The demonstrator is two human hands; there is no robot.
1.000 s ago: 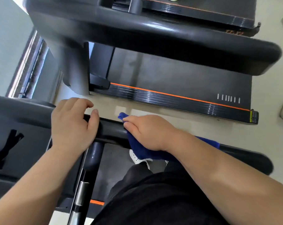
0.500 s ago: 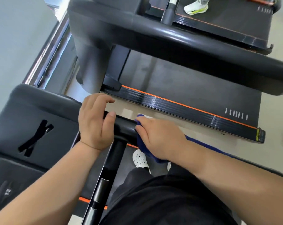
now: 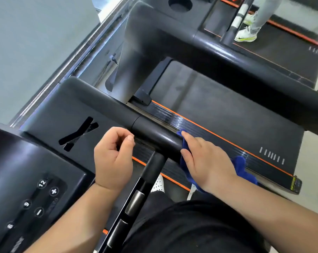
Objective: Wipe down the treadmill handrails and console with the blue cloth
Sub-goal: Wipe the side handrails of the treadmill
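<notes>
My right hand (image 3: 207,161) grips the blue cloth (image 3: 243,168) against the black right handrail (image 3: 154,132), fingers wrapped over the rail, with the cloth's tail trailing back along it. My left hand (image 3: 114,161) hovers just left of the rail's junction, fingers loosely curled, and holds nothing. The console (image 3: 27,179) with its round speed buttons lies at the lower left. A black crossbar (image 3: 134,203) with metal grip sensors runs from the handrail down towards me.
A neighbouring treadmill deck (image 3: 227,110) with an orange stripe lies right behind the handrail, its thick black handrail (image 3: 245,70) above. Another person's white shoe (image 3: 245,36) stands on a farther treadmill. A grey wall (image 3: 27,42) and window frame line the left.
My left hand has let go of the handrail and lifted off it, drawn back toward me. My right hand with the cloth stays on the rail. The view tilted up toward the console.
</notes>
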